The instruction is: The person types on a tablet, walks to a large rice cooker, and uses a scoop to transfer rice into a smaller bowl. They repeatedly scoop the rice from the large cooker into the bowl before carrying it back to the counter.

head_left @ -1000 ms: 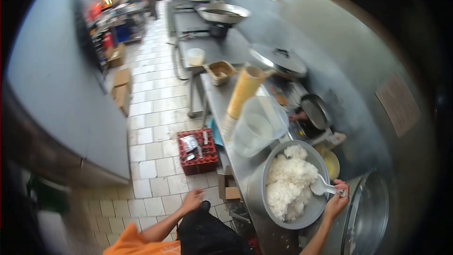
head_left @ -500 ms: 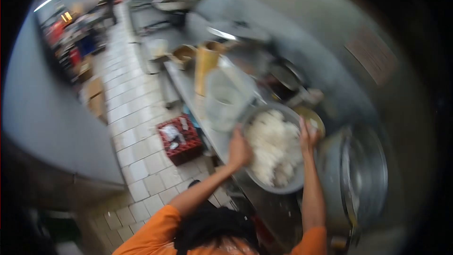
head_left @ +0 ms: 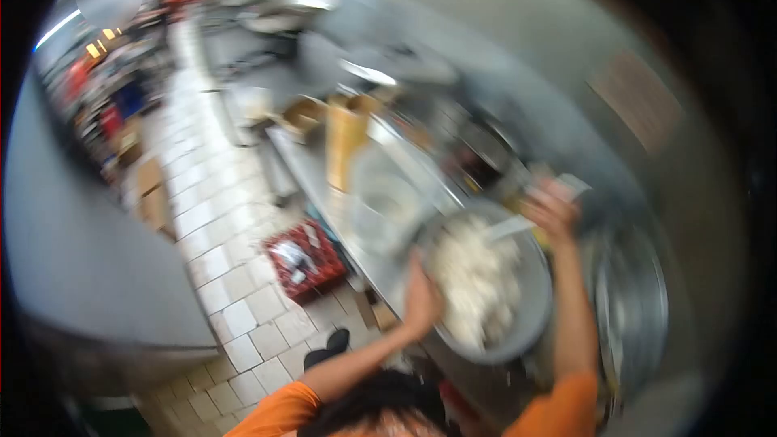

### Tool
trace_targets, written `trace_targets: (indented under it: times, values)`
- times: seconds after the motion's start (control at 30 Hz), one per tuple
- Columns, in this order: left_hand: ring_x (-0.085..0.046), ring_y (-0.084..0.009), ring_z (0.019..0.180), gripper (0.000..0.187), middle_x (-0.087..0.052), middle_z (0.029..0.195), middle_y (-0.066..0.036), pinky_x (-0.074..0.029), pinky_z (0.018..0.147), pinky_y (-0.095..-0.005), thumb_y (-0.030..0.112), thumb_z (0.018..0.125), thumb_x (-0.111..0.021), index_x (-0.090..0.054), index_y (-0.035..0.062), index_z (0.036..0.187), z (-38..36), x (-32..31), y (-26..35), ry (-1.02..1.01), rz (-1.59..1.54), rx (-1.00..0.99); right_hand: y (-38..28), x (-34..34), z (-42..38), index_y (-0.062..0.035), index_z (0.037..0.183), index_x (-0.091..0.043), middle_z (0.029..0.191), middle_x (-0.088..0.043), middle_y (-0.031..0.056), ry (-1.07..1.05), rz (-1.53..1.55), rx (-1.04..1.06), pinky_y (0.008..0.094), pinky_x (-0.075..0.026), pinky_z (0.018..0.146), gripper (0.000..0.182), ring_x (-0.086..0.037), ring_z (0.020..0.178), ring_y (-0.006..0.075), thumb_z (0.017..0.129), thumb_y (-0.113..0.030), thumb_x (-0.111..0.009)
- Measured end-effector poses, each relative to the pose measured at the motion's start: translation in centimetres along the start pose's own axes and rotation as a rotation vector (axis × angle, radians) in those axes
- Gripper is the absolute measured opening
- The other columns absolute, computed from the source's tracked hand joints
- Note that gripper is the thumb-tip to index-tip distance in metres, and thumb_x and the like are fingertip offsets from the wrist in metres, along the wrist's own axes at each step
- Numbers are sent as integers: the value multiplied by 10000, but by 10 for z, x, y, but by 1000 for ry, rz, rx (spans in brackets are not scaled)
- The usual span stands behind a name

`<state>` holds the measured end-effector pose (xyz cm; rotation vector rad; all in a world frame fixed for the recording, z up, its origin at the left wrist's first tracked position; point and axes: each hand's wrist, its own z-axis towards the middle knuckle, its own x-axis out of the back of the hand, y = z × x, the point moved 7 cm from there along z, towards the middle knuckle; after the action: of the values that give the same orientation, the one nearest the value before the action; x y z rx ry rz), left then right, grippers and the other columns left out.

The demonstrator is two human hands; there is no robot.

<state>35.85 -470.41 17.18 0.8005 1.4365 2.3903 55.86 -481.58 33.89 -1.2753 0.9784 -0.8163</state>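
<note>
A large grey bowl (head_left: 536, 299) holds a heap of white cooked rice (head_left: 476, 279). At its left side, my left hand (head_left: 421, 298) grips the rim, with some fingers hidden against the outside. My right hand (head_left: 554, 210) is closed above the bowl's upper right edge. From it a pale, flat rice paddle (head_left: 511, 227) points down toward the rice; blur hides whether its tip touches the grains. Another pale end shows past the knuckles. Just beyond the bowl sits a translucent plastic tub (head_left: 384, 202).
A dark-filled pot (head_left: 481, 154) stands behind the bowl, and a big metal pot (head_left: 635, 307) to the right. Yellow-brown tall containers (head_left: 348, 142) line the counter. On the tiled floor is a red crate (head_left: 303, 263).
My right hand has left the bowl's right rim and now holds the pale paddle above it. My left hand stays on the bowl. The view has shifted slightly.
</note>
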Motion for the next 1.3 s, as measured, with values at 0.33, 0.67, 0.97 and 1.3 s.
trace_targets:
  times: [0.33,0.67,0.97,1.3]
  values:
    - [-560,-505,932,597,-574,988,-354,-423,809,-527,35,910,-438,-154,50,1435,-4,-10,-6,-255,-328,395,63,48,42,-129,795,-377,584,-399,1,-110,-316,136,233,-353,382,154,-405,429,88,843,-52,-502]
    - [-554,-509,960,580,-565,1026,-361,-420,817,-531,46,923,-426,-155,59,1435,-7,-12,-4,-213,-336,363,68,51,37,-124,766,-358,553,-378,-5,22,-58,94,235,-315,341,192,-359,392,82,791,-30,-524]
    - [-543,-510,963,587,-536,1085,-364,-409,809,-536,47,915,-438,-160,42,1432,-13,-13,-1,-260,-304,401,93,29,57,-119,774,-410,563,-403,-11,-236,-236,196,223,-315,381,139,-397,431,62,844,-53,-511]
    - [-507,-501,1038,598,-512,1120,-367,-402,894,-520,12,881,-429,-180,-1,1424,5,-3,-2,-199,-322,335,124,55,27,-118,813,-393,553,-395,-2,-37,-111,124,205,-322,382,117,-404,431,74,811,-18,-455]
